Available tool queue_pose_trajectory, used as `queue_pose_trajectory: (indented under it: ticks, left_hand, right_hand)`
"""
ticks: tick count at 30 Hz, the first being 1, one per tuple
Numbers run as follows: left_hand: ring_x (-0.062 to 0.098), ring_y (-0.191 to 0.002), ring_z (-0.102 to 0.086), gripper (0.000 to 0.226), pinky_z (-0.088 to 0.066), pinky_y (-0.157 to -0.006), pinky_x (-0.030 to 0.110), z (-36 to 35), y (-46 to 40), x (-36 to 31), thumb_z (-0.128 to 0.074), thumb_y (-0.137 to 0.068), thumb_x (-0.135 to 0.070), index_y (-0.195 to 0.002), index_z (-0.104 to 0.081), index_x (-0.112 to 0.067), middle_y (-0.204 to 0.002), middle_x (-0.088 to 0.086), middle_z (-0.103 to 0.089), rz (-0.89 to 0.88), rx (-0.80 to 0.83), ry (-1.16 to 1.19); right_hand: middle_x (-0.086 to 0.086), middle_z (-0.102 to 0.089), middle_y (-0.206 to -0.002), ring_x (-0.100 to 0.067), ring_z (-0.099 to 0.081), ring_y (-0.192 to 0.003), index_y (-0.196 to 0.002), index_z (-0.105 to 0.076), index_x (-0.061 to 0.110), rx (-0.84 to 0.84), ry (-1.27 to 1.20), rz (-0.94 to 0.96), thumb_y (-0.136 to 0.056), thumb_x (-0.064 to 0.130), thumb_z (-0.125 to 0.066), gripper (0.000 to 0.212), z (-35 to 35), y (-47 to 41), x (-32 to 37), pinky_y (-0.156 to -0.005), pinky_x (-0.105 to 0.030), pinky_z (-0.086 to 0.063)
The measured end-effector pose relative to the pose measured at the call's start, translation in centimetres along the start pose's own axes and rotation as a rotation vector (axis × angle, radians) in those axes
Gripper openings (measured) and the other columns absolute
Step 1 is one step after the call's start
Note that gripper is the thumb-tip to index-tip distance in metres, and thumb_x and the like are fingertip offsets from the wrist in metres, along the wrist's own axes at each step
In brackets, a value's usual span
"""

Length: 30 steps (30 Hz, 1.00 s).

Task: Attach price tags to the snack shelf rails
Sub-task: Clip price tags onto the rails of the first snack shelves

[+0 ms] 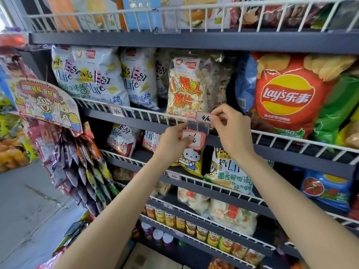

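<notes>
My right hand [231, 131] pinches a red-bordered price tag [205, 117] marked "4", held at the top of a clear plastic tag holder [198, 126] that hangs on the white wire rail [147, 113] of the second shelf. My left hand [172, 139] grips a small stack of red-bordered price tags [194, 139] just below the holder, and its fingertips touch the holder's left edge. Behind the rail stands a clear bag of potato chips [185, 88].
Another tag [116, 111] sits in a holder further left on the same rail. A red Lay's bag [289, 94] stands to the right. Lower shelves carry more snack bags and cans. A strip of hanging snack packets [81, 167] dangles at the left.
</notes>
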State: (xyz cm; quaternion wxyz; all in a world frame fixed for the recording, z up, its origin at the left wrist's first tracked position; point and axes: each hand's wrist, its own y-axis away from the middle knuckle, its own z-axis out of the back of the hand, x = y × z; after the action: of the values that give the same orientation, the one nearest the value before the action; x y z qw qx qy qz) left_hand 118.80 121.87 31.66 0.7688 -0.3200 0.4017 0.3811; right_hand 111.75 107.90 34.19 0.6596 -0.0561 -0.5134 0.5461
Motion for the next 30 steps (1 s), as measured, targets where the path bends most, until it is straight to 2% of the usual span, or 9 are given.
queue_pose_trajectory:
  ticks: [2, 3, 4, 6, 12, 22, 25, 27, 30]
  left_hand:
    - [0.032, -0.103, -0.062, 0.051, -0.049, -0.094, 0.047, 0.2, 0.1, 0.2, -0.059, -0.089, -0.014, -0.138, -0.043, -0.010, -0.111, 0.025, -0.063, -0.014, -0.008, -0.010]
    - [0.029, -0.085, -0.064, 0.048, -0.052, -0.090, 0.047, 0.3, 0.2, 0.3, -0.058, -0.090, -0.013, -0.136, -0.044, -0.010, -0.092, 0.022, -0.066, -0.017, -0.016, 0.002]
    - [0.025, -0.065, -0.057, 0.046, -0.053, -0.086, 0.048, 0.4, 0.2, 0.5, -0.058, -0.090, -0.012, -0.133, -0.045, -0.011, -0.071, 0.014, -0.059, -0.021, -0.016, 0.011]
    - [0.021, -0.052, -0.038, 0.040, -0.053, -0.072, 0.045, 0.7, 0.2, 1.0, -0.058, -0.090, -0.012, -0.126, -0.045, -0.016, -0.053, 0.004, -0.039, -0.001, 0.007, 0.015]
    - [0.016, -0.043, -0.032, 0.037, -0.031, -0.045, 0.022, 1.9, 0.5, 0.9, -0.054, -0.090, -0.006, -0.116, -0.038, -0.026, -0.054, 0.006, -0.037, -0.043, 0.061, -0.240]
    - [0.021, -0.049, -0.040, 0.043, -0.036, -0.052, 0.028, 2.3, 0.3, 1.0, -0.052, -0.090, -0.003, -0.121, -0.037, -0.028, -0.051, 0.002, -0.039, -0.068, 0.070, -0.349]
    - [0.019, -0.048, -0.039, 0.042, -0.035, -0.051, 0.027, 2.3, 0.4, 0.8, -0.052, -0.090, -0.003, -0.122, -0.037, -0.026, -0.052, 0.002, -0.038, -0.074, 0.072, -0.346]
    - [0.018, -0.047, -0.039, 0.042, -0.034, -0.050, 0.027, 2.3, 0.5, 0.7, -0.053, -0.090, -0.004, -0.122, -0.037, -0.026, -0.053, 0.003, -0.038, -0.076, 0.075, -0.340]
    - [0.016, -0.046, -0.037, 0.042, -0.034, -0.049, 0.026, 2.4, 0.5, 0.7, -0.053, -0.090, -0.004, -0.123, -0.037, -0.025, -0.053, 0.002, -0.037, -0.073, 0.080, -0.334]
  right_hand:
    - [0.002, -0.069, -0.080, -0.014, -0.066, -0.074, -0.088, -0.063, 0.013, -0.018, -0.006, 0.008, -0.090, 0.013, -0.059, 0.005, 0.0, 0.0, 0.1, -0.068, -0.041, -0.055]
    - [0.002, -0.070, -0.080, -0.013, -0.066, -0.075, -0.088, -0.063, 0.013, -0.019, -0.006, 0.009, -0.090, 0.013, -0.059, 0.005, 0.0, 0.0, 0.2, -0.068, -0.041, -0.055]
    - [0.002, -0.069, -0.081, -0.013, -0.065, -0.074, -0.088, -0.064, 0.013, -0.019, -0.006, 0.009, -0.090, 0.013, -0.059, 0.005, 0.0, 0.0, 0.3, -0.068, -0.040, -0.055]
    - [0.003, -0.069, -0.080, -0.012, -0.065, -0.073, -0.089, -0.064, 0.013, -0.016, -0.006, 0.010, -0.090, 0.014, -0.059, 0.005, -0.2, 0.0, 0.5, -0.068, -0.040, -0.056]
    - [0.004, -0.067, -0.086, -0.013, -0.061, -0.073, -0.087, -0.066, 0.018, 0.034, 0.126, 0.022, -0.089, 0.018, -0.060, 0.006, -0.9, -0.5, 0.2, -0.067, -0.038, -0.053]
    - [0.001, -0.063, -0.086, -0.014, -0.056, -0.073, -0.095, -0.069, 0.021, 0.011, 0.361, 0.205, -0.089, 0.021, -0.060, 0.011, -1.2, -0.3, 0.4, -0.050, -0.022, -0.032]
    - [0.000, -0.065, -0.088, -0.019, -0.061, -0.078, -0.104, -0.065, 0.020, 0.044, 0.451, 0.265, -0.088, 0.017, -0.062, 0.017, -1.4, 0.1, 0.0, -0.051, -0.024, -0.041]
    - [-0.001, -0.063, -0.083, -0.022, -0.062, -0.069, -0.106, -0.062, 0.019, 0.040, 0.512, 0.306, -0.085, 0.011, -0.064, 0.023, -1.7, 0.3, -0.3, -0.046, -0.027, -0.046]
    - [-0.003, -0.057, -0.076, -0.024, -0.055, -0.050, -0.101, -0.065, 0.016, 0.028, 0.561, 0.354, -0.078, 0.004, -0.070, 0.026, -2.0, 0.6, -0.9, -0.037, -0.024, -0.037]
